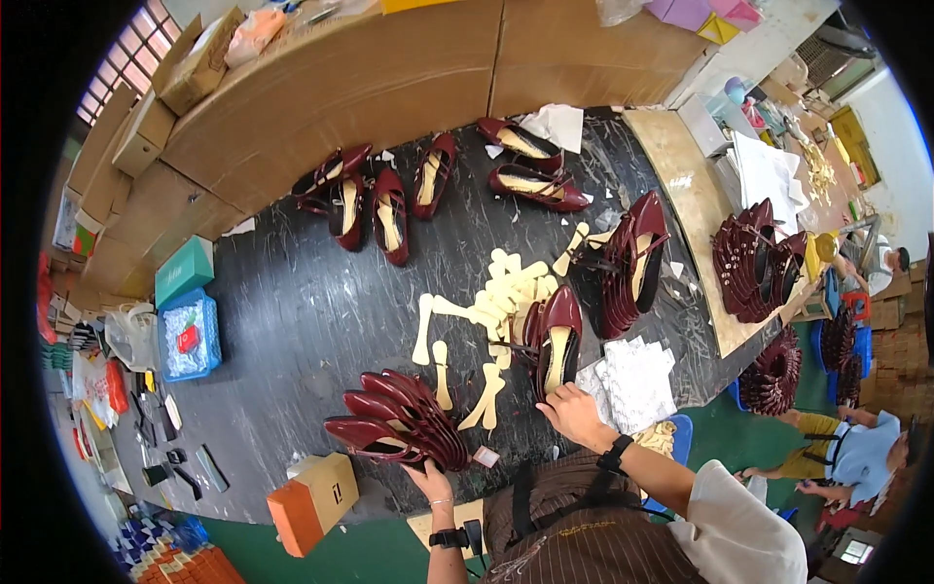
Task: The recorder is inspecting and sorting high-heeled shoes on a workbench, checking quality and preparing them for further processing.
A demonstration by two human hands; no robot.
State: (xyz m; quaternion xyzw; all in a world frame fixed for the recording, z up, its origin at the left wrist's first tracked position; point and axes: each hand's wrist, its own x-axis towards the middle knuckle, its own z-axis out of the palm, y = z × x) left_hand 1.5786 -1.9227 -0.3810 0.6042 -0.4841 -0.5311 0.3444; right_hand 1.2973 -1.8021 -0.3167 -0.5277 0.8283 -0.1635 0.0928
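My right hand (574, 417) is closed on the heel end of a burgundy strapped flat shoe (562, 316), which stands toe away from me with a pale cream insole showing inside. Other burgundy shoes are nested against its left side. At the table's near edge, my left hand (428, 483) grips the heel end of a row of nested burgundy shoes (389, 414), their toes pointing left; its fingertips are partly hidden beneath them. Between the two groups lies a loose pile of cream insoles (506, 292), with several single ones scattered closer to me.
More burgundy shoes (389, 214) stand along the back, and nested rows (632, 263) sit to the right. White paper sheets (637, 384) lie by my right forearm. An orange-and-tan box (313, 501) projects at the front edge. A blue basket (191, 336) is far left. Another person (861, 453) is at right.
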